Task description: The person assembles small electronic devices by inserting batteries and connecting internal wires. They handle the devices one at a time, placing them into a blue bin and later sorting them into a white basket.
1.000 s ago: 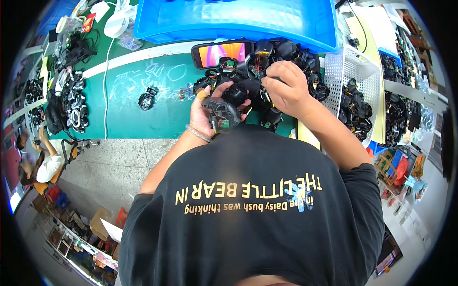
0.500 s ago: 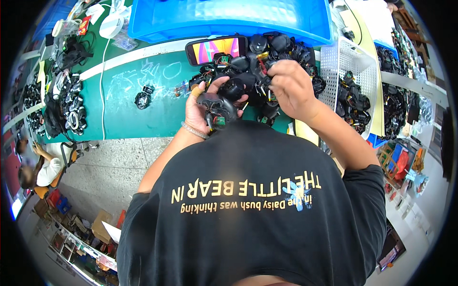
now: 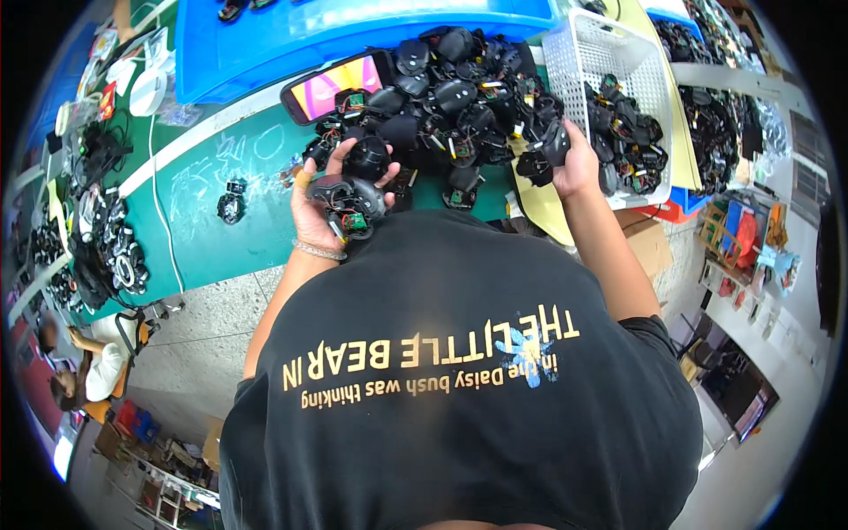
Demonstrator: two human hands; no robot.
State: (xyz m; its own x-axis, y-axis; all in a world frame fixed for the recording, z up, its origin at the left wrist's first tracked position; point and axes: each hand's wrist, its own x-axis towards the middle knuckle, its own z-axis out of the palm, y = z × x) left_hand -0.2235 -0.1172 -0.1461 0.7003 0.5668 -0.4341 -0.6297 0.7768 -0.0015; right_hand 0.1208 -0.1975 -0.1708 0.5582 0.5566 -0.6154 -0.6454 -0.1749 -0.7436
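My left hand [image 3: 311, 216] is closed around a black plastic housing [image 3: 340, 192] with a green circuit board and thin wires showing; a round black part [image 3: 366, 157] sits against the fingers beyond it. My right hand [image 3: 579, 166] grips another black housing [image 3: 553, 146] by its right side, just left of the white perforated basket [image 3: 568, 62]. Between the two hands spreads a pile of similar black housings [image 3: 450, 97], some with boards and loose wires exposed. One small black part [image 3: 231, 207] lies alone on the green table [image 3: 208, 252] to the left.
A phone [image 3: 336, 87] with a lit, colourful screen leans at the pile's far left. Behind it stands a large blue bin [image 3: 371, 31]. More housings [image 3: 625, 132] fill the basket. A white cable [image 3: 159, 199] crosses the table; another person [image 3: 104, 358] sits far left.
My right hand has moved right from above the pile to beside the basket and now holds a housing. The view has shifted; my left hand keeps its housing.
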